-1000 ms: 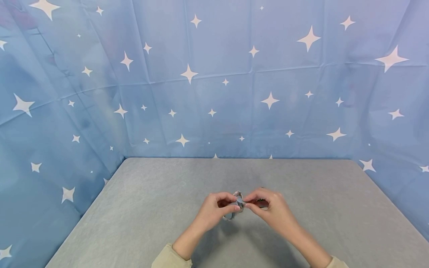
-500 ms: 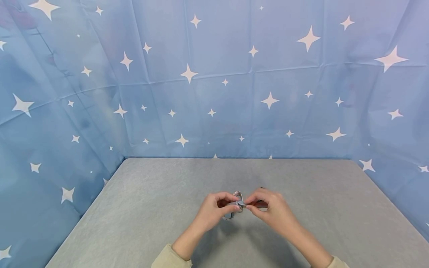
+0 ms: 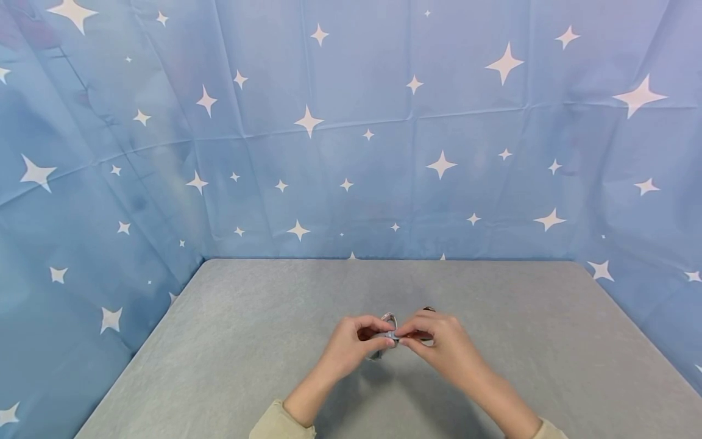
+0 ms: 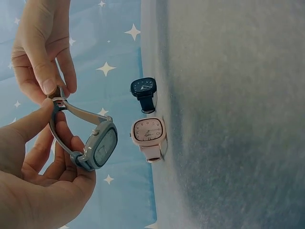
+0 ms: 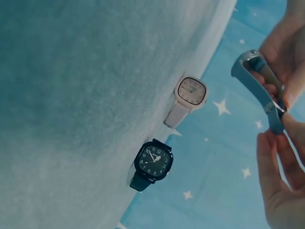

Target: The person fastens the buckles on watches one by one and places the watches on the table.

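A blue-grey wristwatch is held up between both hands, its strap looped round with the buckle end between them. My left hand cradles the watch, thumb and fingertips pinching the strap near the buckle. From the other side, my right hand pinches the strap at the buckle. In the right wrist view the strap shows side-on, and the watch's face is turned away. Fingers cover part of the buckle. The left wrist view shows the dial facing away from the palm.
On the grey table lie a pink watch and a black watch, side by side beyond the hands. The hands largely cover them in the head view. A blue star-patterned cloth hangs behind the table.
The right fingertips have shifted slightly left, closer against the buckle. The strap piece that stood raised between the hands now lies flatter. The left hand has hardly moved.
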The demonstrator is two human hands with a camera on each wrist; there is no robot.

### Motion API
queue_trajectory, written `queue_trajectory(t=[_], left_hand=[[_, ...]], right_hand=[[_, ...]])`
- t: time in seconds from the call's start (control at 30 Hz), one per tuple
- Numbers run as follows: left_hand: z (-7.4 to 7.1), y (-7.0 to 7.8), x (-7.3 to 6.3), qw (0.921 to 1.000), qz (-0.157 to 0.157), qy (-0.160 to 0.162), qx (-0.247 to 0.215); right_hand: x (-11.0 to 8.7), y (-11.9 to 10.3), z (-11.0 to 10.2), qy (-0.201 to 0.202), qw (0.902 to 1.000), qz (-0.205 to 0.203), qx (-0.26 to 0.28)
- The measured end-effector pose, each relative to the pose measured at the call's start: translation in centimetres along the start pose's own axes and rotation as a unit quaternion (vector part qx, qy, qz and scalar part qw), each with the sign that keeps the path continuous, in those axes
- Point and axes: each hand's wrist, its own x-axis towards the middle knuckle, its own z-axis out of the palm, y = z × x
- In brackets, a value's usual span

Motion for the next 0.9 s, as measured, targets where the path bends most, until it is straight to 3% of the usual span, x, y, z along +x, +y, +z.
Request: queue_trajectory(t=[0.23, 0.47, 0.67, 0.9], left_hand=[[0.1, 0.3, 0.2, 1.0, -0.003, 0.0, 0.002], [0.3, 0.3, 0.2, 0.999, -0.013, 0.005, -0.043], [-0.4, -0.3, 0.1, 0.9975, -0.004, -0.017, -0.069], [-1.5, -1.4, -0.3, 0.9996, -0.007, -0.026, -0.011]], right_hand=[[0.0, 0.0, 0.0, -0.009, 0.9999, 0.01, -0.01], [0.0, 0.1, 0.1, -0.013, 0.9999, 0.002, 0.003], [-0.1, 0.0, 0.1, 0.022, 0.9995, 0.013, 0.02], [-0.1, 0.0, -0.1, 0.052, 0.9982, 0.014, 0.027]])
